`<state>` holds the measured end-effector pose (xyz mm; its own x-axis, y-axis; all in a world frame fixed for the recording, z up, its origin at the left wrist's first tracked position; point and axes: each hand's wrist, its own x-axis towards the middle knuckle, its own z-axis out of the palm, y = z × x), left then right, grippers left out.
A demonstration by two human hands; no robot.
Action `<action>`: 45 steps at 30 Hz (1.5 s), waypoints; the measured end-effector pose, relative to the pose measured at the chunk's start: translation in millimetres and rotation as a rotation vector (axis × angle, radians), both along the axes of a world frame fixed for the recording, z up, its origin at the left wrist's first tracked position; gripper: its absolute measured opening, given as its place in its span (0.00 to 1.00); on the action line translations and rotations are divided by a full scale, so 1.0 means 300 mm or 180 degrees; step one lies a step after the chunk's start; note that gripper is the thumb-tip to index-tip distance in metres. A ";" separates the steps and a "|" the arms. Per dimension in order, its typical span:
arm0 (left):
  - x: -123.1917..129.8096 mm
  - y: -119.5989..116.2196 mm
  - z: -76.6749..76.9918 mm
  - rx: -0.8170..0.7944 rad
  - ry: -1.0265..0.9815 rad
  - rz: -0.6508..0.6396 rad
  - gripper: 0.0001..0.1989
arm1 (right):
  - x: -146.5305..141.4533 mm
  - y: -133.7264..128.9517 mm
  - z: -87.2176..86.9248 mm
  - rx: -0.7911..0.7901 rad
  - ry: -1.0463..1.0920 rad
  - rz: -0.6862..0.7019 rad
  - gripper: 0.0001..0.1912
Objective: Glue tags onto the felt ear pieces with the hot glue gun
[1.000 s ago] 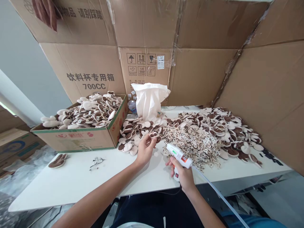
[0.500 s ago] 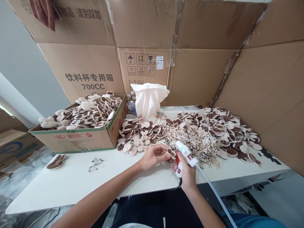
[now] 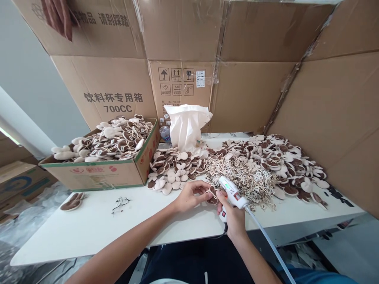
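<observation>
1. At far left, crumpled clear plastic lies below the white tabletop.
2. A green-edged cardboard box stands on the tabletop, heaped above its rim with brown-and-cream plush pieces; a lone eared plush piece lies in front of it.
3. Right of that piece lie thin dark scraps.
4. Just beside the box's right side are a clear plastic bottle, a loose plush pile and a tall white bag.
5. The left hand has its fingertips closed in a pinch on a brown plush piece with cream cord, held near the tabletop's front edge.
6. The right hand curls around the handle of a white glue gun, its nozzle tilted up and left; its thumb appears to touch the held piece.
7. Behind the gun sits a tangled heap of cream cords.
8. Farther right spread another plush heap and some black strips.
</observation>
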<state>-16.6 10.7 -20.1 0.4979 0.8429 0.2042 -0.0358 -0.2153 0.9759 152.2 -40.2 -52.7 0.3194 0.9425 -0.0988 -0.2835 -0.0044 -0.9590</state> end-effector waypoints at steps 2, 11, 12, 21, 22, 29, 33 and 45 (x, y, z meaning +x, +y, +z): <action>0.000 -0.003 0.002 -0.0004 0.0019 -0.0030 0.16 | 0.000 0.003 -0.007 0.0002 -0.0021 -0.0032 0.24; 0.000 0.000 0.013 -0.0090 -0.0015 0.0018 0.19 | -0.002 0.008 -0.014 -0.0063 0.0063 -0.0107 0.22; -0.002 0.007 0.011 -0.0066 -0.0026 0.0151 0.19 | -0.003 0.006 -0.009 -0.0054 0.0114 -0.0116 0.22; -0.004 0.029 -0.019 0.0913 0.1159 0.1266 0.08 | -0.013 -0.004 0.011 0.0138 0.0470 -0.0186 0.23; -0.001 0.025 -0.021 0.1070 0.1257 0.1232 0.08 | -0.014 -0.002 0.009 0.0146 0.0539 -0.0282 0.23; 0.003 0.019 -0.032 0.1514 0.1554 0.0989 0.09 | -0.015 0.004 0.008 0.0152 0.0778 -0.0545 0.24; 0.000 0.019 -0.042 0.1598 0.1627 0.0801 0.10 | -0.014 0.005 0.007 0.0113 0.0803 -0.0624 0.24; -0.001 0.009 -0.034 0.2051 0.1839 0.0275 0.09 | -0.016 0.014 -0.004 0.0140 0.0824 -0.0617 0.26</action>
<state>-16.9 13.4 -30.4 0.6105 0.6895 0.3896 0.4695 -0.7113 0.5231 147.3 -35.9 -53.9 0.4628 0.8718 -0.1606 -0.5095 0.1134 -0.8529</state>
